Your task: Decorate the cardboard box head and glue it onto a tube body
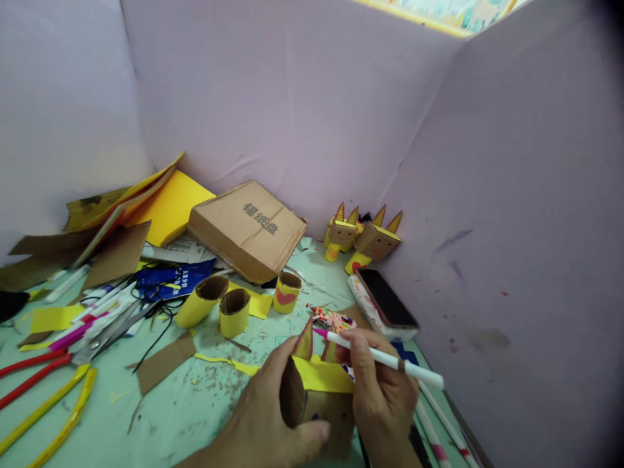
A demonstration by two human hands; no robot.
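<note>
My left hand (pixel 266 413) is wrapped round a cardboard animal head (pixel 324 376), a small open-sided box with yellow paper on top and small dark dots on its front. Two pointed ears stand up from it; the left ear (pixel 305 342) has a reddish-purple edge. Between the fingers of my right hand (pixel 385 396) is a white felt-tip pen (pixel 390 359) with a pink tip. The tip points left, close by the left ear; whether it touches I cannot tell. Part of the right ear and the front's right side lie behind my right hand.
Two similar animal figures (pixel 374 240) stand at the back, near a phone (pixel 385 296) on a white packet. Yellow cardboard tubes (pixel 234 315) and a flat cardboard box (pixel 248 227) are mid-table. Red-handled scissors (pixel 85 351), yellow handles (pixel 73 409), pens and scraps crowd the left.
</note>
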